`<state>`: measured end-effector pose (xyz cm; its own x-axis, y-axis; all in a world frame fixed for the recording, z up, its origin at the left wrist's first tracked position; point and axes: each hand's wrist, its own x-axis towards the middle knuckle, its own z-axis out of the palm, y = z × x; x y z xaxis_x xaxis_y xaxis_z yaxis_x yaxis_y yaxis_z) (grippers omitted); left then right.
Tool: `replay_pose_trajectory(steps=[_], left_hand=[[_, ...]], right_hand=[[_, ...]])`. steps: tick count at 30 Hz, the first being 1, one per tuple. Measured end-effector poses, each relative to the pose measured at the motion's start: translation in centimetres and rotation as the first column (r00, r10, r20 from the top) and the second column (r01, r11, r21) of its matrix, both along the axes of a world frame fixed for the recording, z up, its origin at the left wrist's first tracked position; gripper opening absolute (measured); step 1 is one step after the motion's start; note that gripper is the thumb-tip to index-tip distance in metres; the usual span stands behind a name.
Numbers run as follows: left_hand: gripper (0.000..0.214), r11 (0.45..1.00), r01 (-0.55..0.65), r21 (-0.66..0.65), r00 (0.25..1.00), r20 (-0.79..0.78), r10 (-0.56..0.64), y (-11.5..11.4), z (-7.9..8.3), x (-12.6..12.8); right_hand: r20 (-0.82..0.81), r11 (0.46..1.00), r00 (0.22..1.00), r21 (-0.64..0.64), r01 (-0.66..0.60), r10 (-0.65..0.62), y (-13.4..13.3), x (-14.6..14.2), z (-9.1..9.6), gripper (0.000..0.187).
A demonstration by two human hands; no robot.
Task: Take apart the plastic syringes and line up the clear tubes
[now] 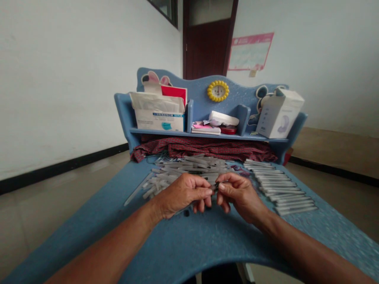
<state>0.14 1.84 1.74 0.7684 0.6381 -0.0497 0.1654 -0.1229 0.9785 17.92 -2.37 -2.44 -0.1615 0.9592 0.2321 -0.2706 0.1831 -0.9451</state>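
Note:
My left hand (188,193) and my right hand (238,191) meet above the blue table, thumbs and forefingers pinched close together. Between the fingertips shows a small dark piece (216,185), pinched in my right hand. What my left fingers grip is mostly covered, and I cannot make it out. Just beyond the hands lies a loose pile of translucent plastic tubes (195,163). To the right, several similar tubes with dark ends form a neat row (278,185). A small black piece (186,213) rests on the table below my left hand.
The blue table (183,244) has a curved front edge. At its back stands a shelf (166,133) with a mask box (160,120), a white box (280,114), papers and a yellow-rimmed clock (218,91). Red checked cloth (207,148) is bunched under the shelf.

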Motion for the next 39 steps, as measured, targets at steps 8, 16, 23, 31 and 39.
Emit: replay_pose_trajectory(steps=[8,16,23,31,39], left_hand=[[0.019,0.997,0.033,0.067,0.984,-0.178,-0.020,0.3,-0.6,-0.1],[0.017,0.986,0.126,0.109,0.951,-0.296,-0.089,0.4,-0.6,-0.2],[0.015,0.982,0.131,0.137,0.946,-0.314,-0.082,0.1,-0.3,-0.1],[0.011,0.984,0.134,0.115,0.947,-0.309,-0.093,-0.1,-0.5,0.1],[0.008,0.986,0.144,0.089,0.955,-0.275,-0.114,-0.1,-0.9,-0.2]], right_hand=[[0.527,0.962,0.833,0.271,0.024,-0.169,-0.5,1.4,-0.1,0.018],[0.791,0.915,0.549,0.389,-0.111,-0.269,-1.2,1.6,0.5,0.019],[0.775,0.956,0.614,0.271,-0.111,-0.149,-1.3,1.7,0.5,0.031],[0.805,0.956,0.564,0.280,-0.092,-0.182,-1.6,1.5,0.2,0.035],[0.794,0.971,0.595,0.218,-0.094,-0.121,-1.8,1.6,-0.2,0.034]])
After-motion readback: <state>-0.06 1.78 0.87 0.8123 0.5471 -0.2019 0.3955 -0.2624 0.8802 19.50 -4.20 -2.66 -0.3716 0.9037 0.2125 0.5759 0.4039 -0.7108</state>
